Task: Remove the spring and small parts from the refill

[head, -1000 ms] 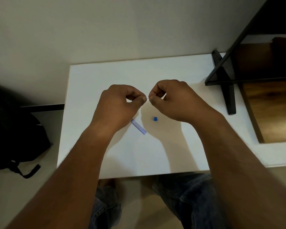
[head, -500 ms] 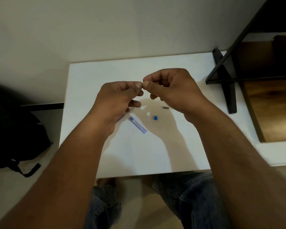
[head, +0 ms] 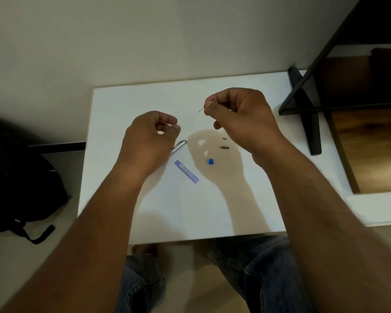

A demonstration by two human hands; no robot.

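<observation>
The hands have been drawn apart: a thin pencil lead is now pinched in the grip of the right hand, at centre right of the frame, above the white bench. The left hand is curled with its fingertips close together; whether anything is held there cannot be told. Half a second ago both hands met higher up. A mechanical pencil now shows below the left hand, near the blue lead case, blue cap and two small dark pieces.

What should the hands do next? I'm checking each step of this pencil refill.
Probably bring the left hand down to the mechanical pencil lying partly under it. The right hand already pinches a thin lead above the white table, with nothing held to feed it into.
</observation>
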